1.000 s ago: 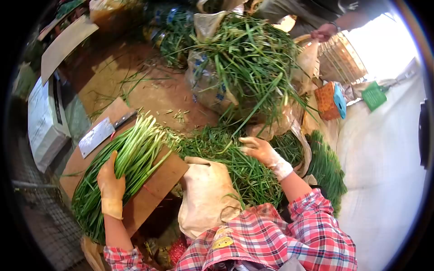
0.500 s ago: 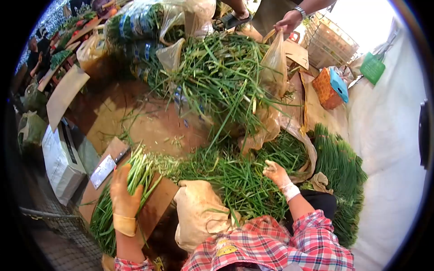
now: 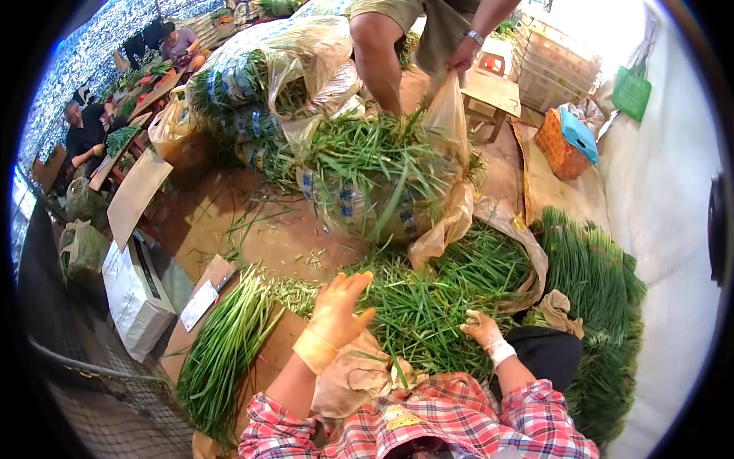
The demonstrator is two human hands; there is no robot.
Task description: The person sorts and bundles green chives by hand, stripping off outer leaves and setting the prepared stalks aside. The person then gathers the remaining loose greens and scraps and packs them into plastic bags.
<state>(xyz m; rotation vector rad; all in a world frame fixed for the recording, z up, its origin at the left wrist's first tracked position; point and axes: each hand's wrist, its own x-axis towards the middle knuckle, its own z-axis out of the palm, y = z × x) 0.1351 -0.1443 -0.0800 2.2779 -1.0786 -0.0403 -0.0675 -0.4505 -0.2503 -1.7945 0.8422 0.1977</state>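
My left hand (image 3: pixel 336 317), in an orange glove, is held up with its fingers spread and nothing in it. Under and beyond it lies a loose heap of green chives (image 3: pixel 428 306). My right hand (image 3: pixel 483 330), with white wrapping at the wrist, hovers at the right of this heap, fingers loosely stretched and holding nothing I can see. A long bunch of chives (image 3: pixel 225 348) rests on a wooden board (image 3: pixel 279 344) to my left. Beside the bunch, a cleaver (image 3: pixel 200 302) lies flat with its dark handle pointing away from me.
Ahead, a person's hand (image 3: pixel 462 57) grips the edge of a large plastic bag (image 3: pixel 367 203) filled with chives. Neat chive bundles (image 3: pixel 589 283) line my right side. A white box (image 3: pixel 138 298) stands at left. Other people sit farther back at left.
My left hand has let go of the chive bunch and moved right, over the heap. The chives in the large bag sit lower, and the person ahead stands more fully in view.
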